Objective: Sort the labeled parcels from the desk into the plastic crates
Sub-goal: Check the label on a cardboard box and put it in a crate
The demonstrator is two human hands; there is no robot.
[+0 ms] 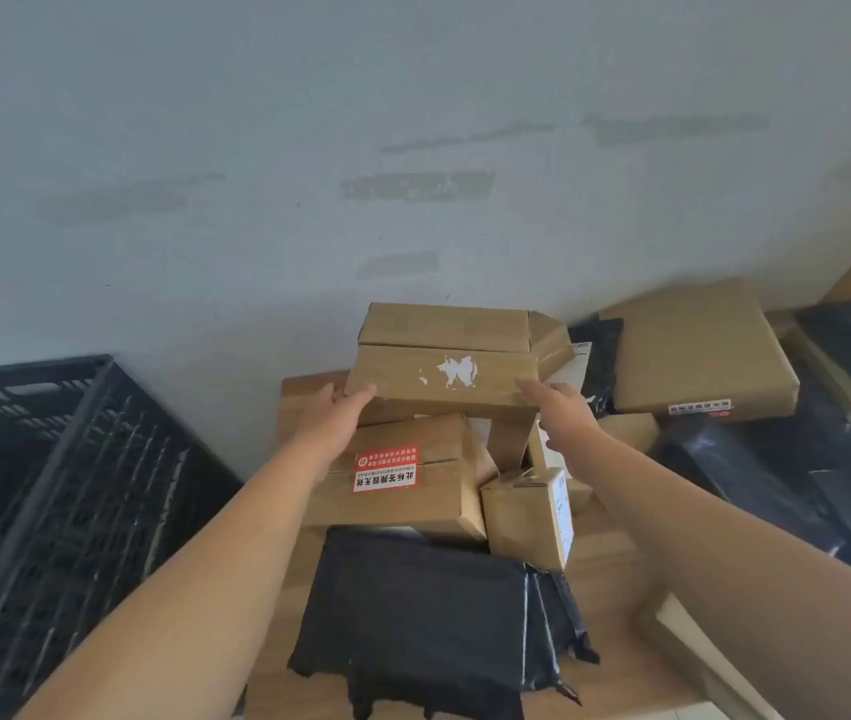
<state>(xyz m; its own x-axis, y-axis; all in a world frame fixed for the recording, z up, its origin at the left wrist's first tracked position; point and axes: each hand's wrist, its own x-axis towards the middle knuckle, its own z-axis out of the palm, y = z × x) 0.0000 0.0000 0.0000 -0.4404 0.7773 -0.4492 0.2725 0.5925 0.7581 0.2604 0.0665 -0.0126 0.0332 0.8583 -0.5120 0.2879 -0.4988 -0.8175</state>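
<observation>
A: Item one, the hands?

B: Left hand (341, 414), fingers spread, pressed to the left end of the top cardboard box (444, 374); right hand (558, 407), likewise spread, at that box's right end; whether either has truly clamped it, cannot tell; bare forearms reach in from the lower corners.

A: The box itself?

B: Brown carton, torn white label remnant on its near face; uppermost on the pile, against the pale wall (309, 148).

A: Beneath it?

B: Carton with red-and-white sticker (402, 475), directly below the left hand; small carton with a side label (530, 517), touching it at right; black poly mailer (413, 626) in front, nearest the camera; all on the wooden desk (605, 563).

A: Further out?

B: Flat brown parcel (699, 350) at right, tilted over dark mailers; more black bags (776, 475) beyond, partly blurred; black plastic crate (49, 485) at far left, standing apart from the pile, contents not visible.
</observation>
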